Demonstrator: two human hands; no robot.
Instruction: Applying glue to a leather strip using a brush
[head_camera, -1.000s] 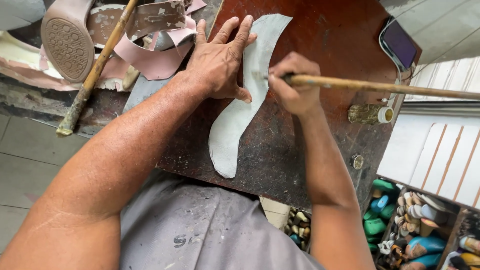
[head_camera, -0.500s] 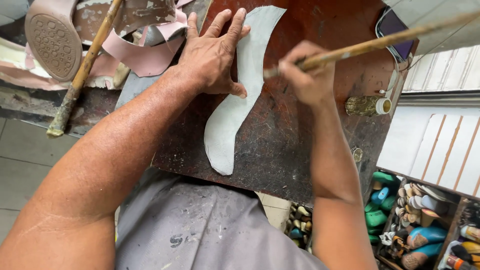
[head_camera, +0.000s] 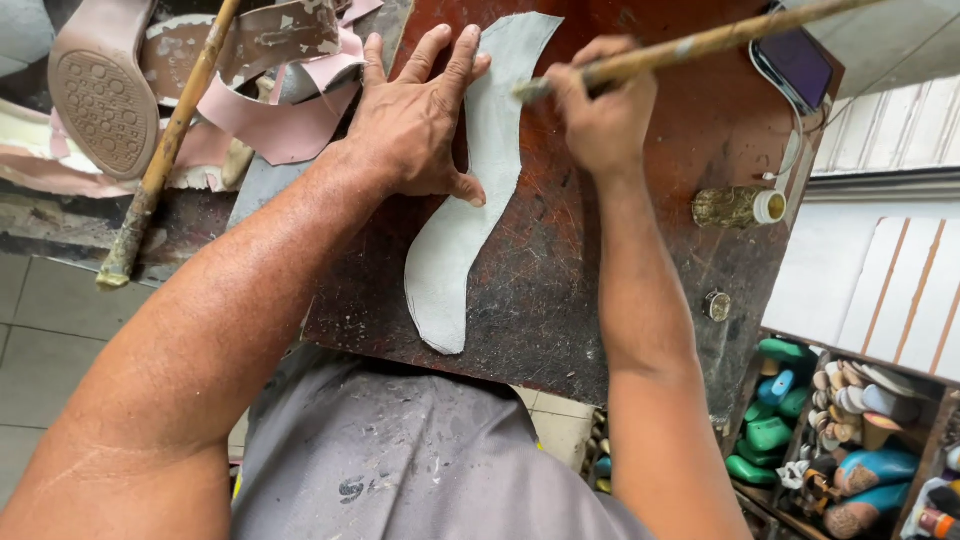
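At the far left, a pink shoe sole (head_camera: 100, 100) lies tread-up, its heel pad dotted with a fine grid, cut off by the top edge. Beside it a long, paint-crusted wooden stick (head_camera: 165, 160) leans diagonally over curled pink leather strips (head_camera: 275, 125) and scraps. The left hand (head_camera: 415, 130) lies flat with fingers spread, palm pressing down the left edge of a pale grey, curved, insole-shaped leather piece (head_camera: 455, 250), the thumb resting across its narrow waist. The piece lies on a dark, glue-stained reddish work board (head_camera: 560, 290) with a rough, scratched surface, and its upper end reaches near the top of the frame. The right hand (head_camera: 600, 115) is closed in a fist around a long, worn wooden brush handle (head_camera: 700, 45); the brush tip meets the grey piece near its upper part, though the bristles are hard to make out. Further right, a small brass-coloured bottle (head_camera: 735, 207) with a white cap lies on its side, and a phone (head_camera: 795, 65) sits at the board's corner. At lower right, compartments hold colourful shoe lasts (head_camera: 850, 430), partly cut off.
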